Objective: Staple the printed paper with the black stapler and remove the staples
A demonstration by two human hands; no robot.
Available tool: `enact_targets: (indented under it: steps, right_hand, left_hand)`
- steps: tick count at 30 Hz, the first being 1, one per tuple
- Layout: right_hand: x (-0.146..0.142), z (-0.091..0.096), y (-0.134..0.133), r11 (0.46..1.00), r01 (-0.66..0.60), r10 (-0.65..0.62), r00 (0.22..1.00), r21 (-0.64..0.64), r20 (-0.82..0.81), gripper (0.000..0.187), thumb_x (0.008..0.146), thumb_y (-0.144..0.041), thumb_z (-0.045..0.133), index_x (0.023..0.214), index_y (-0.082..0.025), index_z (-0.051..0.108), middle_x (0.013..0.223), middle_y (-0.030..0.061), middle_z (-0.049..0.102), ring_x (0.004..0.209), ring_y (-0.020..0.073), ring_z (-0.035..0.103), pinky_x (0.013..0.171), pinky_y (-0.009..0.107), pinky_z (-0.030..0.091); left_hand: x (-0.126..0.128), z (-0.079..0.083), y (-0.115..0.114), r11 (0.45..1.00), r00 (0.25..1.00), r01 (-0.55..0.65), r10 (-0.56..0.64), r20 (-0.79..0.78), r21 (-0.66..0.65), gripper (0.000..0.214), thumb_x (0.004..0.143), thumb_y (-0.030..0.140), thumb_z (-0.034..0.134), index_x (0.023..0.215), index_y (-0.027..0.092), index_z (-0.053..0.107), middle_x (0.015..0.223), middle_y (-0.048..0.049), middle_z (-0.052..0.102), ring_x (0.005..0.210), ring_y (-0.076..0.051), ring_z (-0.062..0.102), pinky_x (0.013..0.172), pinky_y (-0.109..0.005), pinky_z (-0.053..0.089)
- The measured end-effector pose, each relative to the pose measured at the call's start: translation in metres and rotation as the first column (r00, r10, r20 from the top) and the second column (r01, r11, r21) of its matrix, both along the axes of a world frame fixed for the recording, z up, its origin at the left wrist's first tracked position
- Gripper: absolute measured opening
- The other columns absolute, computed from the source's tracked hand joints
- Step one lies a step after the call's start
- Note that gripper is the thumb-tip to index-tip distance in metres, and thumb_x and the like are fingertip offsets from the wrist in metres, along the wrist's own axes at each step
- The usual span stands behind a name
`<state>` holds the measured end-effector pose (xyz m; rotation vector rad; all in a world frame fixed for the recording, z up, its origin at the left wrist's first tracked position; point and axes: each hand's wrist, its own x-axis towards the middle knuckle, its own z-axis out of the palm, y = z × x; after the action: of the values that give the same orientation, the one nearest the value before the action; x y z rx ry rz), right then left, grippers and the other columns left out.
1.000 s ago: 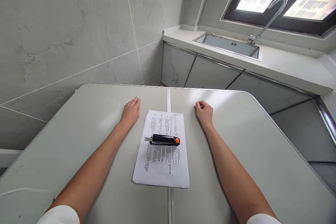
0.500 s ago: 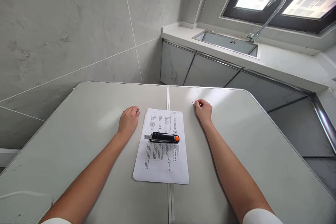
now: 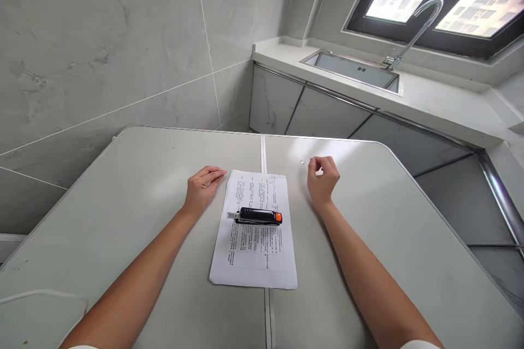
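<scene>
A black stapler (image 3: pixel 260 216) with an orange end lies across a printed sheet of paper (image 3: pixel 254 270), its metal tongue pointing left. My left hand (image 3: pixel 200 191) rests left of the paper, fingers stretched towards its upper corner. Thumb and fingertips there press together; anything between them is too small to make out. Right of the paper, my right hand (image 3: pixel 322 182) has its fingers curled to the thumb in a ring, with nothing visible inside. Just beyond its fingertips, a tiny pale, shiny piece (image 3: pixel 302 162) lies on the table.
The pale table (image 3: pixel 164 155) has a seam down its middle, under the paper. A white cord (image 3: pixel 49 292) lies by my left forearm. Beyond the table are a grey tiled wall and a counter (image 3: pixel 429 90) with a sink (image 3: pixel 347 68) and tap (image 3: pixel 426 22).
My right hand has drawn back slightly to the right, letting go of the tiny piece. My left hand has turned, its fingers reaching further right. The stapler rests in place on the paper.
</scene>
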<state>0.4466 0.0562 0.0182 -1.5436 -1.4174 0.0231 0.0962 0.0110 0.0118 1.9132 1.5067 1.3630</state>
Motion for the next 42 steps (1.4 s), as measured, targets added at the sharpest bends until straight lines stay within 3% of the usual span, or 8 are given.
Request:
enact_targets:
  steps: [4, 9, 12, 17, 24, 29, 34, 42]
  right_hand:
    - [-0.031, 0.017, -0.037, 0.954, -0.299, 0.296, 0.952, -0.02, -0.082, 0.024, 0.1, -0.034, 0.051, 0.081, -0.023, 0.061, 0.079, 0.0031, 0.059, 0.072, 0.0191, 0.054, 0.069, 0.035, 0.047]
    - [-0.045, 0.015, -0.087, 0.812, -0.583, 0.579, 0.808, -0.006, -0.11, 0.023, 0.103, -0.03, 0.054, 0.085, -0.023, 0.066, 0.082, 0.0054, 0.062, 0.077, 0.0213, 0.06, 0.067, 0.037, 0.049]
    - [-0.045, 0.004, -0.102, 0.695, -0.718, 0.718, 0.696, -0.042, -0.013, 0.017, 0.101, -0.036, 0.057, 0.103, -0.024, 0.07, 0.097, 0.0094, 0.066, 0.09, 0.0252, 0.063, 0.075, 0.042, 0.054]
    - [-0.053, -0.014, -0.107, 0.575, -0.802, 0.818, 0.565, -0.164, 0.107, 0.048, 0.096, -0.044, 0.069, 0.139, -0.026, 0.056, 0.121, 0.0135, 0.068, 0.106, 0.0296, 0.064, 0.088, 0.048, 0.055]
    - [-0.056, -0.019, -0.112, 0.566, -0.823, 0.818, 0.552, -0.055, 0.161, 0.043, 0.1, -0.022, 0.061, 0.142, -0.027, 0.053, 0.106, 0.009, 0.075, 0.087, 0.0255, 0.067, 0.075, 0.043, 0.052]
    - [-0.05, -0.017, -0.112, 0.652, -0.756, 0.747, 0.654, 0.064, 0.118, 0.047, 0.097, -0.017, 0.063, 0.141, -0.028, 0.055, 0.106, 0.0086, 0.075, 0.086, 0.0268, 0.068, 0.072, 0.044, 0.051]
    - [-0.046, -0.02, -0.104, 0.718, -0.696, 0.693, 0.717, 0.02, 0.077, 0.04, 0.096, -0.015, 0.063, 0.134, -0.028, 0.059, 0.101, 0.0073, 0.074, 0.086, 0.0258, 0.066, 0.076, 0.044, 0.051]
    - [-0.047, -0.024, -0.099, 0.645, -0.753, 0.759, 0.651, -0.13, -0.003, 0.034, 0.099, -0.015, 0.061, 0.131, -0.027, 0.06, 0.107, 0.0068, 0.073, 0.094, 0.023, 0.066, 0.085, 0.042, 0.054]
  left_hand:
    - [0.005, 0.001, -0.002, 0.999, 0.992, 0.036, -0.034, 0.12, -0.02, 0.018, 0.096, 0.034, 0.068, 0.102, 0.028, 0.083, 0.112, -0.0049, 0.078, 0.103, -0.021, 0.073, 0.092, -0.038, 0.061]
    - [0.01, 0.001, -0.006, 0.991, 0.972, 0.114, -0.095, 0.216, -0.075, 0.014, 0.09, 0.036, 0.075, 0.098, 0.028, 0.084, 0.101, -0.005, 0.08, 0.097, -0.024, 0.075, 0.093, -0.043, 0.062]
    - [0.012, 0.002, -0.008, 0.98, 0.966, 0.162, -0.133, 0.223, -0.117, 0.015, 0.09, 0.038, 0.076, 0.095, 0.027, 0.085, 0.099, -0.0057, 0.081, 0.093, -0.024, 0.076, 0.089, -0.042, 0.064]
    - [0.016, 0.0, -0.008, 0.949, 0.899, 0.198, -0.075, 0.431, -0.247, 0.024, 0.083, 0.042, 0.083, 0.098, 0.023, 0.084, 0.101, -0.0092, 0.081, 0.098, -0.029, 0.078, 0.091, -0.047, 0.066]
    - [0.018, -0.006, -0.004, 0.905, 0.772, 0.314, -0.067, 0.632, -0.287, 0.027, 0.075, 0.038, 0.091, 0.092, 0.019, 0.082, 0.085, -0.0076, 0.08, 0.082, -0.027, 0.079, 0.08, -0.045, 0.068]
    - [0.014, -0.004, -0.005, 0.879, 0.776, 0.359, -0.095, 0.624, -0.314, 0.029, 0.077, 0.04, 0.089, 0.094, 0.018, 0.08, 0.093, -0.01, 0.081, 0.082, -0.027, 0.079, 0.075, -0.042, 0.068]
    - [0.011, -0.003, -0.004, 0.837, 0.778, 0.434, -0.161, 0.608, -0.333, 0.026, 0.078, 0.037, 0.089, 0.09, 0.017, 0.076, 0.091, -0.0102, 0.08, 0.076, -0.024, 0.078, 0.069, -0.037, 0.066]
    - [0.008, -0.004, 0.0, 0.811, 0.709, 0.516, -0.225, 0.668, -0.275, 0.023, 0.08, 0.03, 0.088, 0.086, 0.015, 0.071, 0.086, -0.0072, 0.077, 0.074, -0.02, 0.076, 0.065, -0.029, 0.062]
